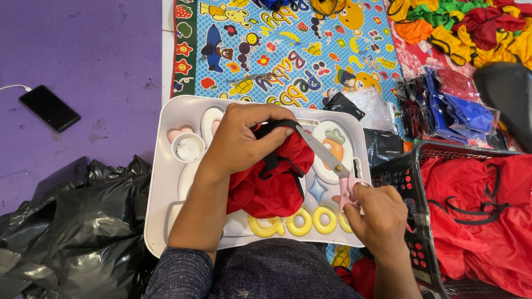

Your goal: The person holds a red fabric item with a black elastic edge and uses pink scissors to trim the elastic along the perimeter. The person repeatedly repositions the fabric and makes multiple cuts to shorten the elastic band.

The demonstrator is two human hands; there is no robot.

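My left hand [238,141] grips a bunched red cloth [266,185] with black straps, holding one strap up over a white lap tray [160,182]. My right hand [374,213] holds pink-handled scissors [327,158], and their silver blades point up-left at the black strap beside my left fingers. The cloth lies on the middle of the tray, covering part of its cartoon print. A small white cup [188,148] of white powder sits in the tray's left corner.
A black basket [421,221] of red cloth stands at the right. A black plastic bag [72,227] lies at the left. A phone [49,108] with a cable rests on the purple mat. Coloured cloth pieces [460,25] and bagged items [454,105] lie at the far right.
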